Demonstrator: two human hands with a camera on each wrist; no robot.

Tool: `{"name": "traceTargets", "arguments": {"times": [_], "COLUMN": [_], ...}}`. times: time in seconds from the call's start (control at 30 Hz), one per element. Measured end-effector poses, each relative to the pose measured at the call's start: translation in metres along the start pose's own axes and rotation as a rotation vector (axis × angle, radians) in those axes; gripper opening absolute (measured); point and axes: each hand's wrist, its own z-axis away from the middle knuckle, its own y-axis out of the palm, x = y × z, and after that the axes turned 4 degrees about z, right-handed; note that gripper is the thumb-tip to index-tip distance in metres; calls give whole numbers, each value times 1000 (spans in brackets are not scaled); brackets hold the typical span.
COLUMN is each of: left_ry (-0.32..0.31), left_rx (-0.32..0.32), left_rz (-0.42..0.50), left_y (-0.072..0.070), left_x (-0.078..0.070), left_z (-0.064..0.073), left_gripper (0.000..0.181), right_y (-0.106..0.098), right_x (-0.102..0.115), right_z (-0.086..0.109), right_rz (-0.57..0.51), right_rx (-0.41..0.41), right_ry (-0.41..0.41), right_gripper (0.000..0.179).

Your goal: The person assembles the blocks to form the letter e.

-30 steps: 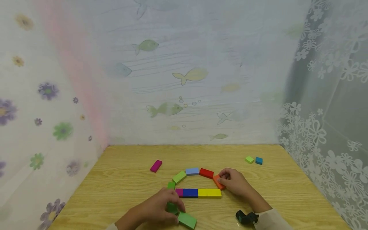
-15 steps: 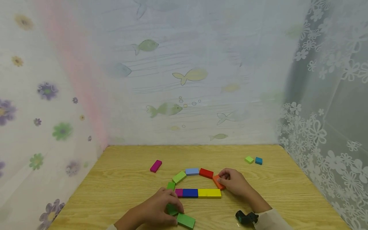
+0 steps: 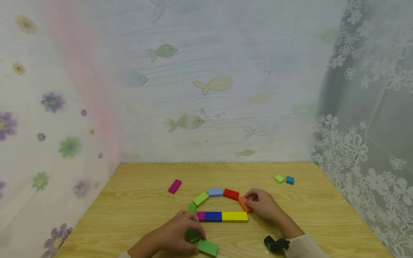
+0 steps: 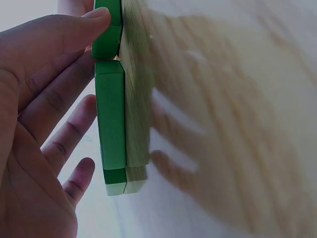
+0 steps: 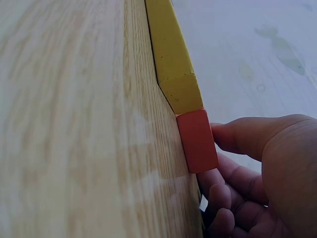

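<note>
In the head view my left hand [image 3: 177, 232] pinches the end of a green block [image 3: 208, 248] at the near end of a curved row. Its thumb lies on that block in the left wrist view, while the other fingers are spread beside another green block [image 4: 111, 114]. A darker green block [image 3: 193, 235] is partly hidden under the hand. My right hand [image 3: 264, 203] pinches an orange block [image 3: 244, 203] between thumb and fingers, thumb on top. That orange block meets the end of a yellow block [image 5: 171, 44] in the right wrist view.
Red [image 3: 231, 194], light blue [image 3: 215, 192] and lime [image 3: 201, 199] blocks complete the arc, above a straight row with a dark blue block [image 3: 213, 216]. A magenta block [image 3: 175, 186] and small lime [image 3: 279, 178] and blue [image 3: 290, 180] blocks lie farther back. A black device [image 3: 275, 243] sits by the right wrist.
My left hand has shifted slightly left, and the near green block has turned a little and moved slightly left with it. The right hand stays on the orange block.
</note>
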Motion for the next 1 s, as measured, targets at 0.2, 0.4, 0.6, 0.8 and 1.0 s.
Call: {"name": "traceTargets", "arguments": {"times": [0.2,0.4,0.6,0.8,1.0], "left_ry": [63,110,95,79,75], "left_rx": [-2,-7,1,-3,-2], "left_rz": [-28,-71,-70,-46,-29], "left_y": [-1,-2,-2,-1,0], "left_x": [1,1,2,2,2], "left_z": [-2,-4,-4,-3,-3], "left_gripper": [28,31,31,31,31], "right_y": [-1,-1,-1,1,0], "right_x": [1,3,3,0,0], "right_z": [0,1,2,1,1], "right_rz": [-6,-5,-8,-2,-2], "right_rx": [-2,2,-1,-8,-5], "right_ry": [8,14,16,11,5], "right_gripper": [15,15,15,15,16]}}
